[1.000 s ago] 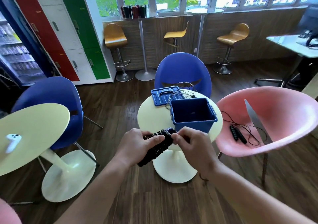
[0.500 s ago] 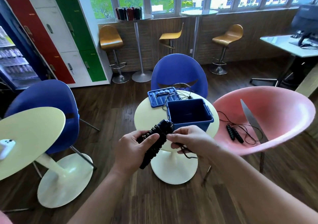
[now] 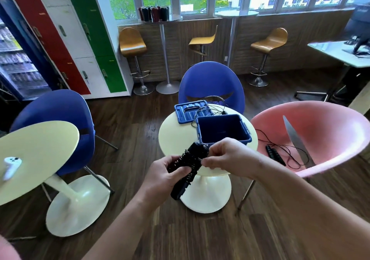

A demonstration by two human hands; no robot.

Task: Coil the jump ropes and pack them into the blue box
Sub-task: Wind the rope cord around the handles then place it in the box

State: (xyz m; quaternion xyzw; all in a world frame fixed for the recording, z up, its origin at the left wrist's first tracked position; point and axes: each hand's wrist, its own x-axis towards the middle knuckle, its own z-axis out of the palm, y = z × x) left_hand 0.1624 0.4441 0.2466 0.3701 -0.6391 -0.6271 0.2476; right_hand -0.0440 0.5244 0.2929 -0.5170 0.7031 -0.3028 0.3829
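My left hand grips a black jump rope by its handles, with thin cord wound round them. My right hand pinches the cord at the upper end of the bundle. Just beyond my hands the open blue box stands on a round cream table; what I can see of its inside is bare. Its blue lid lies behind it with another loose rope over it. A third black jump rope lies uncoiled on the seat of the pink chair.
A blue chair stands behind the table, another blue chair at the left. A second cream table at the left carries a white controller. Bar stools, lockers and a desk line the far side. Wood floor lies below me.
My hands with the rope bundle have lifted slightly toward the box. The right hand has shifted along the bundle and now pinches the cord near its upper end.
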